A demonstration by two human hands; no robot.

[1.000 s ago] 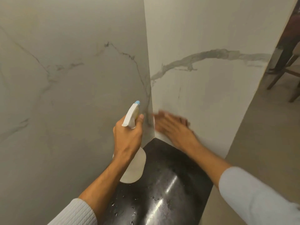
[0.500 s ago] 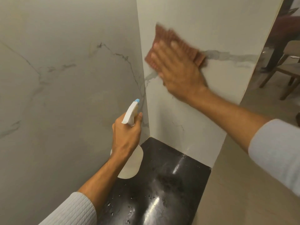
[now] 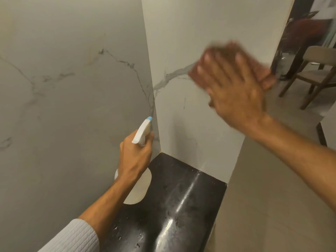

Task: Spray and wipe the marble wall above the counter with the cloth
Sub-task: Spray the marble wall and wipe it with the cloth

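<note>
The white marble wall (image 3: 190, 33) with grey veins rises above a black glossy counter (image 3: 181, 197) in a corner. My right hand (image 3: 234, 91), blurred by motion, presses a reddish-brown cloth (image 3: 254, 60) flat against the wall's right part, fingers spread and straight. My left hand (image 3: 135, 153) grips a white spray bottle (image 3: 141, 133) with a blue nozzle tip, held over the counter's back left corner and pointing up at the corner seam. The bottle's body is mostly hidden behind my hand and wrist.
A second marble panel (image 3: 63, 88) forms the left side of the corner. Water drops lie on the counter's front. Past the wall's right edge, wooden chairs (image 3: 318, 70) stand on a beige floor (image 3: 272, 197).
My right hand slid the cloth from low by the counter up to the wall's left part, then across to the right near the wall's edge. The left hand with the bottle stayed put.
</note>
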